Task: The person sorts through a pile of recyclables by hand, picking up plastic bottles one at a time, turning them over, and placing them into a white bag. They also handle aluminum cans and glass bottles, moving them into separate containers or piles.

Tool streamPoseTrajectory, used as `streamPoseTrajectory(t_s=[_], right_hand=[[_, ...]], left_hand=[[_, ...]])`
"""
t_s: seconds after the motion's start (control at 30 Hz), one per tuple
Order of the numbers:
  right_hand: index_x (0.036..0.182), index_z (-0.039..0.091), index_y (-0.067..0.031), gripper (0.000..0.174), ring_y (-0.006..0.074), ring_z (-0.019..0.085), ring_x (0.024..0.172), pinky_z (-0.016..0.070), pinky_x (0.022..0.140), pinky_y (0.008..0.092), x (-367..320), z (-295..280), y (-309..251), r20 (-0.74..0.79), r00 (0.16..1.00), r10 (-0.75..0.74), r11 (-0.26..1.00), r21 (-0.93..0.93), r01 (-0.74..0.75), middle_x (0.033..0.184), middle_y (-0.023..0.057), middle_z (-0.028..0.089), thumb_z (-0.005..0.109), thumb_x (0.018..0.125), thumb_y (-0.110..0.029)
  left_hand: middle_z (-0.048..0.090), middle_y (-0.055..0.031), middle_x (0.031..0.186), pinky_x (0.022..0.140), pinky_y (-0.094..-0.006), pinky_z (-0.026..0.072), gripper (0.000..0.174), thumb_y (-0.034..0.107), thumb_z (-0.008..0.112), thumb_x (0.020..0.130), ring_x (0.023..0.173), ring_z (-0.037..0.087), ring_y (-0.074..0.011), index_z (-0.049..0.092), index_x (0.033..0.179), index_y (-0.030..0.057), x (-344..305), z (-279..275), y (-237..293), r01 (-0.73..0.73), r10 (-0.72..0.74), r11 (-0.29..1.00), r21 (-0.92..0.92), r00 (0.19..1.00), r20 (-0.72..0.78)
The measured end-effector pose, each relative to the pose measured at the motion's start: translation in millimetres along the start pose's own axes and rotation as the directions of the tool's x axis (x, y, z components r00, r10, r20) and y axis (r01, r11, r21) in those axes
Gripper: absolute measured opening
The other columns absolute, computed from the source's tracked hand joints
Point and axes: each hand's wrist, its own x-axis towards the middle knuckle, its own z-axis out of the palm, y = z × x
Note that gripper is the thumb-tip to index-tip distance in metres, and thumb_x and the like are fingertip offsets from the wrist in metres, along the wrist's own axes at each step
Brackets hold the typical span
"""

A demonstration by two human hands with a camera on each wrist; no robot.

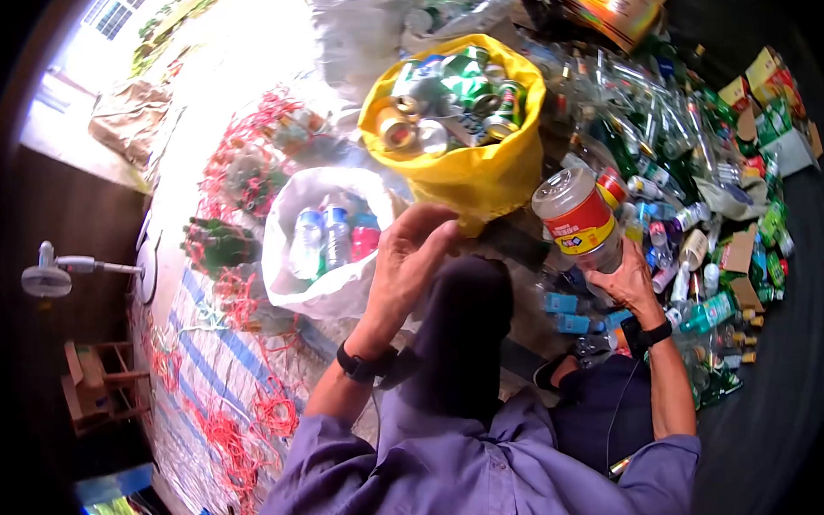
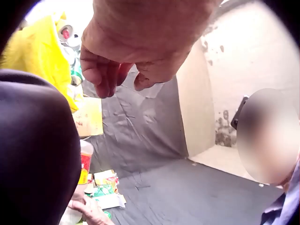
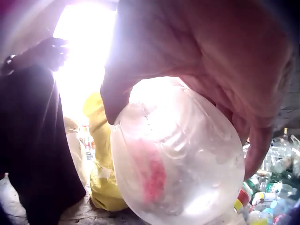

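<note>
My right hand grips a clear plastic jar with a red and yellow label, fingers spread around its lower end. In the right wrist view the jar's rounded clear bottom fills the middle, with the thumb and fingers on either side. My left hand hovers empty over the raised knee, its fingers loosely bent, near a white sack of plastic bottles. Beyond the hands stands a yellow sack full of drink cans.
A large heap of plastic and glass bottles spreads along the right, with cardboard pieces among it. Tangled red string lies on a striped sheet at left. A fan and a wooden stool stand farther left.
</note>
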Motion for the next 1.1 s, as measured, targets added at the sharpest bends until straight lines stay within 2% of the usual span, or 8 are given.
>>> streamPoseTrajectory(t_s=[0.13,0.23,0.27,0.43,0.57,0.8,0.93,1.1], right_hand=[[0.130,0.048,0.0061,0.087,0.0413,0.053,0.118,0.0447,0.101,0.0467,16,-7,-77,-0.031,0.987,-0.156,0.987,-0.039,0.155,0.125,0.0264,0.054,0.084,0.063,-0.035],[0.128,0.049,0.0075,0.087,0.0412,0.053,0.118,0.0439,0.102,0.0457,29,-3,-145,-0.034,0.911,-0.410,0.912,-0.043,0.409,0.124,0.0262,0.054,0.083,0.062,-0.039],[0.127,0.049,0.0079,0.087,0.0412,0.053,0.117,0.0438,0.102,0.0454,33,1,-167,-0.040,0.871,-0.490,0.871,-0.039,0.489,0.123,0.0260,0.054,0.082,0.062,-0.040],[0.120,0.053,0.0046,0.077,0.0378,0.056,0.108,0.0469,0.095,0.0449,53,64,-253,-0.056,0.702,-0.710,0.704,-0.058,0.707,0.113,0.0219,0.057,0.080,0.062,-0.038],[0.126,0.050,0.0045,0.085,0.0396,0.055,0.109,0.0444,0.098,0.0486,66,106,-325,0.081,0.711,-0.699,0.715,0.033,0.699,0.116,0.0238,0.054,0.079,0.065,-0.048],[0.139,0.043,0.0029,0.094,0.0420,0.048,0.127,0.0410,0.105,0.0464,71,167,-340,-0.162,0.569,-0.806,0.567,0.064,0.822,0.136,0.0276,0.049,0.080,0.071,-0.050],[0.135,0.046,0.0045,0.076,0.0437,0.053,0.119,0.0458,0.101,0.0468,96,205,-289,0.037,0.931,-0.363,0.909,0.236,0.345,0.136,0.0279,0.047,0.076,0.074,-0.030],[0.132,0.049,0.0047,0.071,0.0419,0.057,0.119,0.0452,0.103,0.0450,129,238,-265,0.336,0.941,-0.037,0.964,0.262,-0.055,0.127,0.0311,0.057,0.073,0.073,-0.027]], left_hand=[[0.063,-0.0107,0.120,0.081,-0.0274,0.0504,0.056,0.024,0.073,0.090,0.102,0.063,-0.0161,0.048,0.136,0.0021,-26,-32,-3,0.003,0.000,0.999,0.038,0.998,-0.062],[0.043,-0.0138,0.148,0.101,-0.0369,0.0447,0.084,0.033,0.080,0.083,0.132,0.046,-0.0261,0.035,0.149,0.0059,-26,-58,8,-0.180,0.202,0.970,0.160,0.971,-0.130],[0.040,-0.0145,0.149,0.097,-0.0381,0.0494,0.084,0.021,0.080,0.081,0.132,0.046,-0.0284,0.033,0.149,0.0048,-26,-73,11,-0.197,0.217,0.971,0.138,0.964,-0.155],[0.040,-0.0204,0.149,0.112,-0.0473,0.0366,0.097,0.046,0.079,0.078,0.135,0.042,-0.0336,0.032,0.150,0.0017,-38,-131,49,-0.234,0.279,0.954,0.186,0.922,-0.268],[0.053,-0.0187,0.137,0.109,-0.0428,0.0383,0.092,0.051,0.075,0.081,0.127,0.051,-0.0285,0.038,0.146,-0.0028,-45,-176,72,-0.191,0.301,0.935,0.299,0.874,-0.382],[0.048,-0.0212,0.143,0.113,-0.0427,0.0339,0.093,0.031,0.079,0.078,0.132,0.047,-0.0311,0.031,0.149,-0.0025,-77,-206,92,-0.176,0.441,0.851,0.495,0.752,-0.490],[0.040,-0.0198,0.149,0.115,-0.0468,0.0322,0.097,0.031,0.082,0.075,0.137,0.040,-0.0347,0.030,0.152,0.0028,-87,-202,61,-0.155,0.504,0.793,0.589,0.711,-0.490],[0.039,-0.0162,0.144,0.113,-0.0473,0.0356,0.095,0.032,0.085,0.070,0.135,0.040,-0.0343,0.036,0.148,0.0080,-70,-192,5,0.010,0.629,0.479,0.878,0.693,-0.351]])
